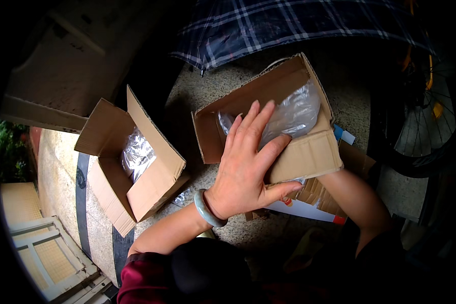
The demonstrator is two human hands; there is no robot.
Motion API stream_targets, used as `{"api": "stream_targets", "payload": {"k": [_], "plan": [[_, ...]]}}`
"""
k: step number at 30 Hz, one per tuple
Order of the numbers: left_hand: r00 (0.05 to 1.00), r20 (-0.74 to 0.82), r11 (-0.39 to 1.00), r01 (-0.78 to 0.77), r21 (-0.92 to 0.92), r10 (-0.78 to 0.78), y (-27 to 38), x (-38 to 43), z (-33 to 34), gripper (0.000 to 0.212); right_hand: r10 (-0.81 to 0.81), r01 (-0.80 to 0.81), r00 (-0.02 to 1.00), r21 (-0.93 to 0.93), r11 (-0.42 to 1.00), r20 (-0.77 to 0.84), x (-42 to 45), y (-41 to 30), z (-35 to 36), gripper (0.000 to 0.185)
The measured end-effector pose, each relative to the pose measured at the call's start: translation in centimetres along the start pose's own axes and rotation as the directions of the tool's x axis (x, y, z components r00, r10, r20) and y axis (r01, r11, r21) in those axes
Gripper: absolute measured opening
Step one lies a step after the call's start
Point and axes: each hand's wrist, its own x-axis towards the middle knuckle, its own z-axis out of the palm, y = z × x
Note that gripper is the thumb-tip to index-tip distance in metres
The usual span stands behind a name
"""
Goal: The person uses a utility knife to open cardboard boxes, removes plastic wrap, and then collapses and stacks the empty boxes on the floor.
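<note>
My left hand (247,163), with a pale bangle at its wrist, lies spread over the near edge of an open cardboard box (307,155). Its fingers reach over clear plastic packaging (300,110) inside the box; whether they press on it I cannot tell. My right forearm runs up under the box's near right corner, and the right hand is hidden behind the box. To the left stands a second cardboard box (155,193) with its flaps up and shiny clear plastic (138,154) inside.
A plaid umbrella (250,30) spans the top. A bicycle wheel (421,133) stands at the right. Flattened cardboard (319,193) and a small plastic scrap (182,197) lie on the speckled floor (231,76). At the lower left is a white-framed window or door (53,258).
</note>
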Motion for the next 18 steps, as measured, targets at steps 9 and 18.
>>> {"api": "stream_targets", "payload": {"k": [9, 18], "plan": [[0.910, 0.255, 0.735, 0.415, -0.537, -0.327, -2.9, -1.2, 1.4, 0.043, -0.010, -0.028, 0.966, -0.146, 0.989, -0.258, 4.2, 0.7, -5.7, 0.058], [0.905, -0.126, 0.893, 0.362, -0.268, -0.406, -6.3, -1.9, 0.5, 0.025, -0.256, -0.163, 0.899, -0.814, 0.557, -0.355, 4.3, -5.3, -1.6, 0.054]]}}
